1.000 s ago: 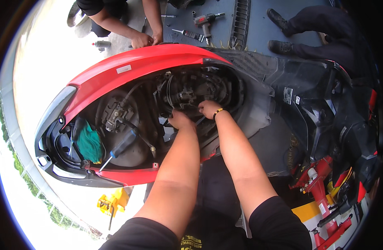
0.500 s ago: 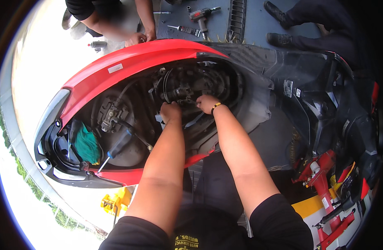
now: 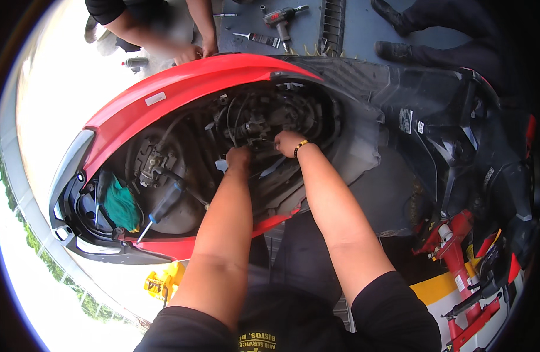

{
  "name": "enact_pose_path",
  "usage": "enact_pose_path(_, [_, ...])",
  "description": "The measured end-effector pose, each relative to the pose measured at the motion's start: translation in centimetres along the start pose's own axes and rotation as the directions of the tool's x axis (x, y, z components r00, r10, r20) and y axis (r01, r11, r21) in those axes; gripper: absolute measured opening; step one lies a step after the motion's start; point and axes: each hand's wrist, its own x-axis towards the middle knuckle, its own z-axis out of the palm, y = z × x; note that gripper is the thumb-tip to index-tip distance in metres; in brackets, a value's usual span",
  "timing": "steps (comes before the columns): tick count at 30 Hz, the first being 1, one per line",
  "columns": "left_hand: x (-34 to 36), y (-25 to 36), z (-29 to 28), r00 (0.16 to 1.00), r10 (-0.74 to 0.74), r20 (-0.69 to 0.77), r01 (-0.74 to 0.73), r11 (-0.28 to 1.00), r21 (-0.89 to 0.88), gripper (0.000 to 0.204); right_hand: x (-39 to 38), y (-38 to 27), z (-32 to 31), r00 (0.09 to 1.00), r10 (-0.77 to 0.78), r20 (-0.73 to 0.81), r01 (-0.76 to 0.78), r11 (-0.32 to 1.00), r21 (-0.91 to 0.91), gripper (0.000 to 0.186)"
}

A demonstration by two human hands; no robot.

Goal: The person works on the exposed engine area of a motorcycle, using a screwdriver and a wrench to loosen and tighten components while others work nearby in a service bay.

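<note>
Both my hands reach into the open body of a red scooter (image 3: 182, 74), over its dark engine parts (image 3: 264, 114). My left hand (image 3: 239, 157) is closed near thin cables and a metal part, its fingertips hidden among them. Close to its right, my right hand (image 3: 287, 142), with a beaded bracelet (image 3: 300, 146) at the wrist, has its fingers pressed together. What either hand grips is too small and dark to make out. A blue-handled screwdriver (image 3: 166, 201) lies across the cavity to the left, beside a green cloth (image 3: 121, 204).
Across the scooter, another person's hands (image 3: 193, 54) touch its far edge. An impact wrench (image 3: 280, 22) and a tube (image 3: 257, 39) lie on the floor. Someone's shoes (image 3: 393, 51) are at the far right. A red jack (image 3: 455, 252) stands at lower right, yellow equipment (image 3: 164, 280) at lower left.
My left hand has drawn slightly left and down, and my right hand has shifted a little left. Both stay among the engine parts.
</note>
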Motion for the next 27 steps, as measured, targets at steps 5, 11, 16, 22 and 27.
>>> enact_pose_path(5, [-2.1,0.6,1.7,0.997,-0.001,0.073,-0.006,0.996,0.091,0.047,-0.5,1.8,0.3,0.996,0.087,0.019,-0.087,0.996,0.013,0.023])
enact_pose_path(11, [-5.1,3.3,1.4,0.998,0.058,0.011,-0.053,0.959,-0.28,0.039,0.5,3.1,1.4,0.986,0.095,-0.14,-0.068,0.98,0.188,0.028])
enact_pose_path(16, [-10.4,5.4,2.2,0.968,0.227,-0.104,-0.24,0.96,-0.141,0.034,1.1,2.0,1.4,0.978,0.185,-0.094,-0.123,0.881,0.458,0.03])
enact_pose_path(22, [-11.8,7.1,-0.2,0.969,0.077,0.236,0.074,0.818,-0.57,0.021,1.5,1.2,2.4,0.951,0.31,0.012,-0.247,0.734,0.633,0.029])
enact_pose_path(27, [-9.9,6.2,0.3,0.936,0.123,0.329,0.09,0.822,-0.563,0.02,2.6,2.1,3.1,0.921,0.355,0.161,-0.268,0.275,0.923,0.027])
